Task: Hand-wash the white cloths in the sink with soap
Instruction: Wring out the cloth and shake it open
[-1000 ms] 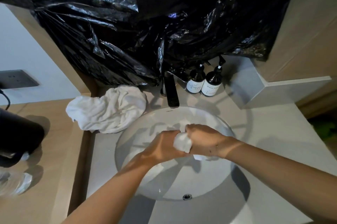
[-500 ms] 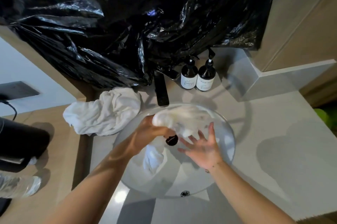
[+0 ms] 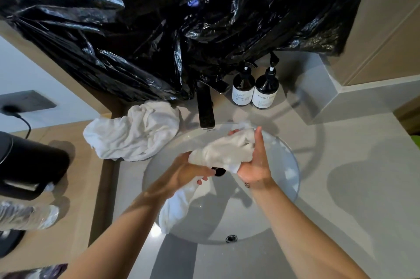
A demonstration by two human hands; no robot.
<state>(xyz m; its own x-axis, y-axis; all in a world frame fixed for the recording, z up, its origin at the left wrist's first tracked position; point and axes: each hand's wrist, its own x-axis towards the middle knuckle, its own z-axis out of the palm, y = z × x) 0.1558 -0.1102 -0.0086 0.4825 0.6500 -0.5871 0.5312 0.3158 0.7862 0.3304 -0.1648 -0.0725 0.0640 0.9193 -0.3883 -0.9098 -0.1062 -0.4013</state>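
Wringing crumpled wet white cloth [image 3: 223,152] over round white basin sink [image 3: 288,190].
Left hand [image 3: 189,173] grips its lower end; right hand [image 3: 255,160] clasps the upper bunch, thumb raised.

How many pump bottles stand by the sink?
2: the left pump bottle and the right pump bottle stand side by side behind the sink, right of the tap. The black plastic may hide more.

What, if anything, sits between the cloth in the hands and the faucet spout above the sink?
Nothing visible. The cloth, held by the left hand and right hand over the sink, lies just below and right of the faucet spout, with only open air between. The other white cloth lies left on the counter.
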